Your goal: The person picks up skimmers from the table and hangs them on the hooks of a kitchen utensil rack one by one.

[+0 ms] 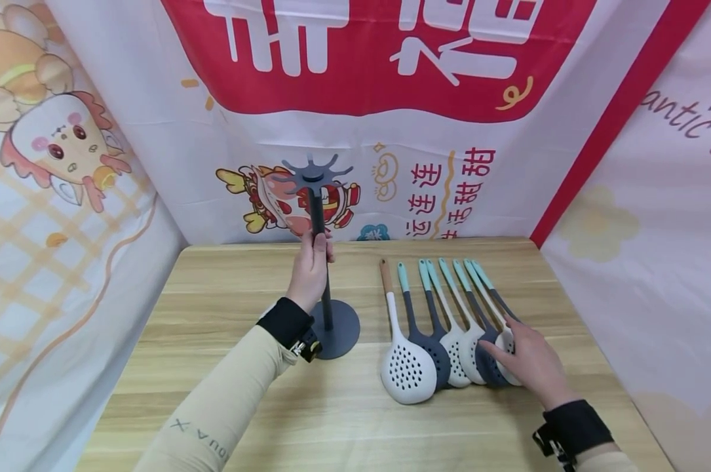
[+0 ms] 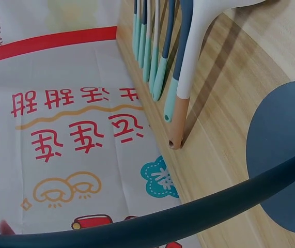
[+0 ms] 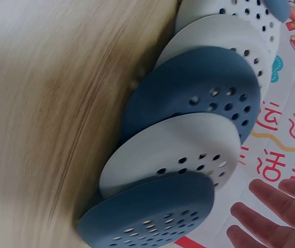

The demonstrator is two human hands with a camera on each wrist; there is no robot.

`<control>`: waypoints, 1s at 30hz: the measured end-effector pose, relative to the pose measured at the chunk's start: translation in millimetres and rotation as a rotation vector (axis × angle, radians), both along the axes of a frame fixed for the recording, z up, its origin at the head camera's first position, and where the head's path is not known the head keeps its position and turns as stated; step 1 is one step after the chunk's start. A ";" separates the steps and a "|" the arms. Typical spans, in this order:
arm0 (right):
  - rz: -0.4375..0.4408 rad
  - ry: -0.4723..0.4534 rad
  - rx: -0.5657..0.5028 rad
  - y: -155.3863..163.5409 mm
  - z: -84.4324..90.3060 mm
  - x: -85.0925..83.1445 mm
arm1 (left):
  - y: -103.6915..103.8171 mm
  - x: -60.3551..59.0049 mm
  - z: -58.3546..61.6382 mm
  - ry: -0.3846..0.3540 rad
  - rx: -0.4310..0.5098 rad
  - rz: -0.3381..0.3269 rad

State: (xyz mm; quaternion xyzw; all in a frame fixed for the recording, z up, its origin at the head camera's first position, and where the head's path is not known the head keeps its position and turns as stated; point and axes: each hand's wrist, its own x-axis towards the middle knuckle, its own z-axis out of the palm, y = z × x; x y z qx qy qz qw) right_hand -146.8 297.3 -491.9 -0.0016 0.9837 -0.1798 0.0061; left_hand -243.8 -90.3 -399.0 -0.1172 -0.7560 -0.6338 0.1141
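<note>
One left hand (image 1: 308, 272) clamped round the stand (image 1: 326, 301): keep upright, base flat, left of the slotted spoons (image 1: 455, 360). One right hand (image 1: 532, 360), fingers apart at the row's right end: move gently, without dragging overlapped heads.

A pale wooden tabletop (image 1: 225, 288) has grain running from nine to three o'clock. Just toward eleven from its middle, a dark stand (image 1: 327, 301) rests on its flat round base (image 1: 345, 333). Around two, a tan-handled white skimmer (image 1: 408, 375) and several mint-handled skimmers (image 1: 470, 359) lie overlapping in a row, handles toward twelve, perforated heads toward six.
</note>
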 end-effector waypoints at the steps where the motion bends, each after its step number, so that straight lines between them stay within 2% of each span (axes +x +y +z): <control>1: -0.002 -0.007 0.003 0.7 -0.7 -0.4 | 0.3 0.0 -0.3 0.000 -0.003 0.004; 7: -0.016 -0.024 0.002 7.6 -7.6 -5.9 | 1.1 -0.2 -0.7 -0.027 -0.007 0.014; 18: -0.019 0.020 0.024 25.5 -23.4 -17.3 | 2.9 -1.4 0.1 -0.052 0.014 0.005; 24: -0.014 0.025 0.031 33.0 -28.6 -24.6 | 2.2 -0.2 -0.7 -0.034 -0.009 0.026; 30: -0.003 0.031 0.043 42.0 -31.2 -27.2 | 3.8 0.3 -2.1 -0.009 -0.022 0.016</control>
